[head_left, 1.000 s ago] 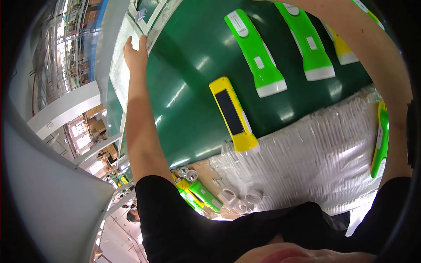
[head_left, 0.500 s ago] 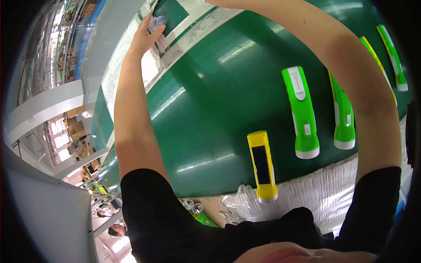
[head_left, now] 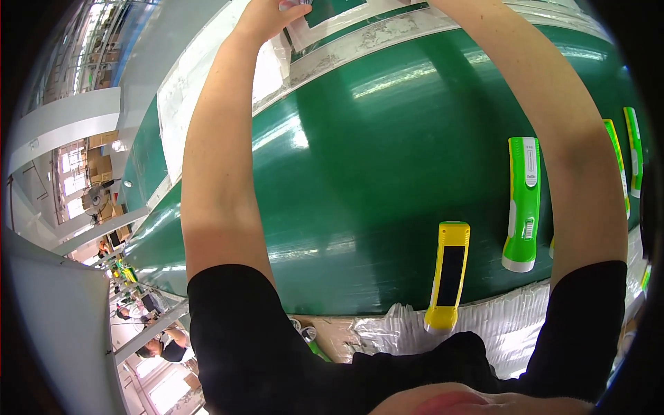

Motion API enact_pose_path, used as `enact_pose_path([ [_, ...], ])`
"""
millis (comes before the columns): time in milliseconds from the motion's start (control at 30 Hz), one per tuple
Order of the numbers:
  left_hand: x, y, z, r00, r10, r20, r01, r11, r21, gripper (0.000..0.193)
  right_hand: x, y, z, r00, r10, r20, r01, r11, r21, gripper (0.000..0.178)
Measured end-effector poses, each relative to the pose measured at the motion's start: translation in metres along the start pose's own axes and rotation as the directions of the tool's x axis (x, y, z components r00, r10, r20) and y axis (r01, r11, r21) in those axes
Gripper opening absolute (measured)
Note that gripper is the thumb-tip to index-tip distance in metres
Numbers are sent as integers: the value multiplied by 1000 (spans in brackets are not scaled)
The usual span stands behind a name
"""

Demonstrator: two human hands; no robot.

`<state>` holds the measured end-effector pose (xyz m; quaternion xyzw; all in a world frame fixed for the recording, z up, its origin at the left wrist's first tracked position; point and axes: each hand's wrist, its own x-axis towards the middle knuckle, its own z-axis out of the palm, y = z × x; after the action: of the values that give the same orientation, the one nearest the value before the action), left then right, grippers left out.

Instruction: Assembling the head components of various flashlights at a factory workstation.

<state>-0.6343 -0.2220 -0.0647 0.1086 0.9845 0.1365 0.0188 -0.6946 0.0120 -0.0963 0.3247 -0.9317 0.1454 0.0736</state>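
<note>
- One small clear plastic piece (head_left: 299,5) lies at the upper edge of view, at the left hand, partly cut off by the frame
- One left hand (head_left: 268,19), thumb stretched toward that piece – the fingers leave the view, so I cannot tell if they grip it
- One right hand (head_left: 449,4), barely in view at the upper edge; I cannot tell whether it is spread, narrow or holding something
- One green table (head_left: 360,180) under both forearms, with a pale scuffed strip (head_left: 366,50) crossing it near the hands
- One yellow flashlight (head_left: 448,277) with a single dark panel, at the table's near edge, its head over crinkled clear wrapping (head_left: 387,332)
- One green flashlight (head_left: 522,207) right of the yellow one, well apart from the hands
- Two more flashlights (head_left: 633,152) beyond the right forearm – side by side
- One fan (head_left: 97,200) and two people (head_left: 169,344) in the left background
</note>
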Motion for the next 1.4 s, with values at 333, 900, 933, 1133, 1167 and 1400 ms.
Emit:
enact_pose_path([
  [333,-13,-34,17,975,1,-223,-33,989,-142,54,3,2,8,999,-41,4,41,998,49,34],
  [900,-331,191,11,991,133,27,-61,614,-787,54,-397,-112,-151,978,-178,-107,204,732,650,44],
  [933,-349,206,13,992,95,86,10,610,-792,53,-426,-118,-145,991,-135,-23,108,670,734,45],
  [1133,-395,290,42,977,211,40,-148,794,-590,53,-532,-152,-118,995,26,92,-87,644,760,48],
  [1167,-396,301,42,970,238,42,-175,814,-554,54,-541,-151,-118,996,36,85,-88,641,762,48],
  [1400,-405,340,26,926,333,-179,-372,889,-269,54,-593,-139,-127,992,15,-122,77,698,712,50],
])
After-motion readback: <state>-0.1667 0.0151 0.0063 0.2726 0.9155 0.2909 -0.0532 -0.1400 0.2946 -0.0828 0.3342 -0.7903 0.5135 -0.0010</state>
